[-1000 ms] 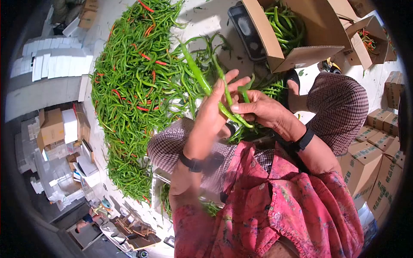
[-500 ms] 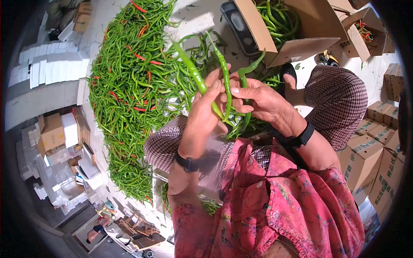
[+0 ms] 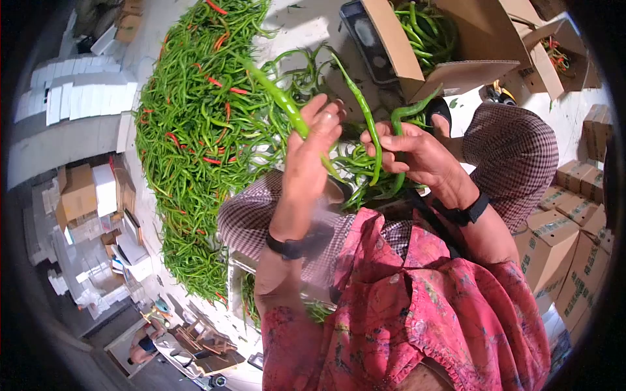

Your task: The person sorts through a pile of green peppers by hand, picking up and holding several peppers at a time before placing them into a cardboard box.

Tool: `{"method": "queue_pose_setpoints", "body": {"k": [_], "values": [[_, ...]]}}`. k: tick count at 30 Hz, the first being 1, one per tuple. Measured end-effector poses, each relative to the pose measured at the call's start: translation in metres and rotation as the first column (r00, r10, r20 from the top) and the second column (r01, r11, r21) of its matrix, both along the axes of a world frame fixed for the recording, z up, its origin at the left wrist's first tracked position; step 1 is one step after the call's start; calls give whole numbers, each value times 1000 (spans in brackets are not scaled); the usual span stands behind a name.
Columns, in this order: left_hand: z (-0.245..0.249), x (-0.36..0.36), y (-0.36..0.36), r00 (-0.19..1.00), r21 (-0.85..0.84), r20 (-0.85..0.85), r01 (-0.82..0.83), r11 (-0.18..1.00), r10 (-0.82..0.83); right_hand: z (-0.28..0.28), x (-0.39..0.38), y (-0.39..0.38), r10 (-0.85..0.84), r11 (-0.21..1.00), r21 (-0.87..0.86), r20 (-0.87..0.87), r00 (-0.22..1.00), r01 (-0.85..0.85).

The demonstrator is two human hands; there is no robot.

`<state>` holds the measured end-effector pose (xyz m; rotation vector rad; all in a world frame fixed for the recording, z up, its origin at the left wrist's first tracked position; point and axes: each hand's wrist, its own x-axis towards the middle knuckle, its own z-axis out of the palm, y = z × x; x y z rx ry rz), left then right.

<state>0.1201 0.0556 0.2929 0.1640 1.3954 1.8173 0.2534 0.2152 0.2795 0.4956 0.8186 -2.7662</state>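
Note:
My left hand [image 3: 313, 143] is closed on a long, pale green chili pepper [image 3: 282, 99], whose tip points up and to the left. In my right hand [image 3: 420, 153] are two more chilies. One is a slim, fairly straight green chili [image 3: 363, 107] pinched at the fingertips; the other is a bent, darker green chili [image 3: 417, 108] lying across the fingers. The two hands are apart. Beyond my left hand spreads a big heap of green chilies [image 3: 189, 124] with some red ones mixed in. Loose chilies also lie below and between my hands.
An open cardboard box [image 3: 473, 70] at the upper right holds green chilies, beside a dark tray [image 3: 367, 39]. A smaller box [image 3: 574, 55] farther right contains some red chilies. Printed cartons [image 3: 554, 241] are stacked at right. Another person [image 3: 142, 345] is far off at lower left.
My hands have moved apart. The right one went right with the slim chili and the bent one, while the left shifted slightly left with its pale chili.

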Motion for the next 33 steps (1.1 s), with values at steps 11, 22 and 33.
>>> {"method": "queue_pose_setpoints", "body": {"k": [11, 22, 33], "values": [[4, 80, 11, 811, -467, -459, 128, 875, -364, 50, -3, -30, -127, 442, 887, -83, 988, 131], [52, -95, -171, 879, -260, -413, -363, 895, 237, 120, -19, 125, -184, -333, 868, -444, 877, 369], [-297, -41, -195, 805, -682, -570, -349, 643, -168, 2, -55, -19, 143, 221, 937, 243, 960, -270]]}}
